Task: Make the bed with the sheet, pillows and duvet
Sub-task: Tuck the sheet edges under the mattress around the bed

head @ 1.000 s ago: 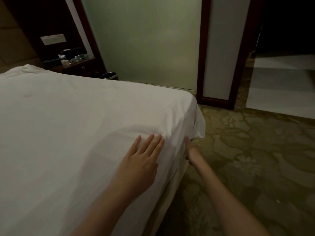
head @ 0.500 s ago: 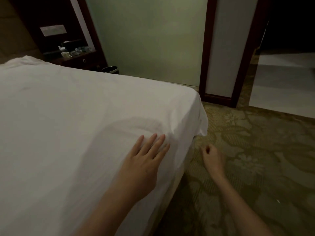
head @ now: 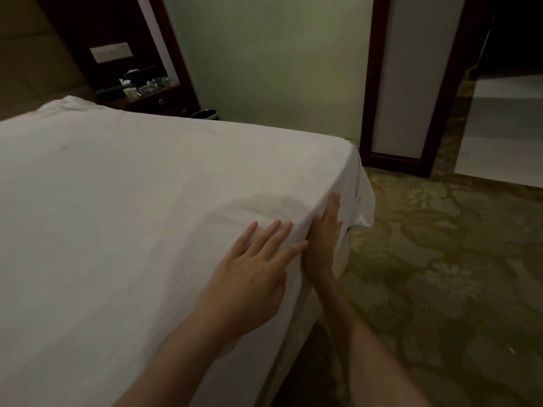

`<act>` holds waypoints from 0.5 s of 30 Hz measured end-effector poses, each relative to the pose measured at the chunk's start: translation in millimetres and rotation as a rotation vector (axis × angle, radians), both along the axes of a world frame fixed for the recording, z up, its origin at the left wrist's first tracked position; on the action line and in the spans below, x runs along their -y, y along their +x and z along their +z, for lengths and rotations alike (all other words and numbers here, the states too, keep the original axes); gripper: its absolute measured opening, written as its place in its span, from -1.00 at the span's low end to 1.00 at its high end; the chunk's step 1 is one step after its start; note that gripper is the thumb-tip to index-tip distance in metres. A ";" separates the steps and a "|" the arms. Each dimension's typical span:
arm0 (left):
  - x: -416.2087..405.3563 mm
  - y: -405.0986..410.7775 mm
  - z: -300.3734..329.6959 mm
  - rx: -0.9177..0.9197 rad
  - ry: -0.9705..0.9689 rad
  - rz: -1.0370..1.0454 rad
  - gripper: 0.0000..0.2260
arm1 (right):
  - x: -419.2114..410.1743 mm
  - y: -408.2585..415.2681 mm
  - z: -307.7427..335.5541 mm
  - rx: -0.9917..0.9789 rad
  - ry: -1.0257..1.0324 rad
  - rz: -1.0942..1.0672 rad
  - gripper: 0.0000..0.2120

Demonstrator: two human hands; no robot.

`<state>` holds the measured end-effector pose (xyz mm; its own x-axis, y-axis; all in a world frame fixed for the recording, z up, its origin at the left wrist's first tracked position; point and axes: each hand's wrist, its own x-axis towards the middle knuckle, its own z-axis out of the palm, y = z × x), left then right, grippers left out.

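Left hand point(head: 249, 277) flat on top of the white sheet point(head: 117, 201), fingers straight, gripping nothing. Right hand point(head: 324, 239) pressed flat against the sheet's side by the bed corner. Beyond: bin point(head: 204, 114), nightstand point(head: 147, 98).

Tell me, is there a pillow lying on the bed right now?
No, only the white sheet covers the bed, with the left hand flat on it near the corner.

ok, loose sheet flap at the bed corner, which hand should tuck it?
Probably right hand: it lies flat against the bed's side, beside the hanging sheet flap. Left hand rests on top, pinning the sheet.
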<state>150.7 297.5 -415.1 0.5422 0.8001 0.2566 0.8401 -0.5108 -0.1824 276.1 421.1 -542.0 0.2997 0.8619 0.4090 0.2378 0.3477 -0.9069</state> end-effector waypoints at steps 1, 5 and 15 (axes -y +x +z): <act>-0.8 -0.3 0.1 0.022 -0.004 -0.002 -0.51 | -6.0 7.5 -34.3 0.017 -0.177 -0.035 -0.53; -0.9 -0.5 -0.3 0.078 -0.025 -0.009 -0.47 | -13.8 48.0 -92.6 0.237 -0.784 -0.092 -0.46; -2.6 -0.5 -5.2 0.062 -0.037 -0.007 -0.46 | -20.2 -3.7 -21.5 0.089 -0.083 -0.153 -0.47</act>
<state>150.2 300.0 -420.3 0.5320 0.8057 0.2605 0.8455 -0.5224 -0.1109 272.4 441.3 -563.4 0.3955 0.8409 0.3694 0.3626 0.2266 -0.9040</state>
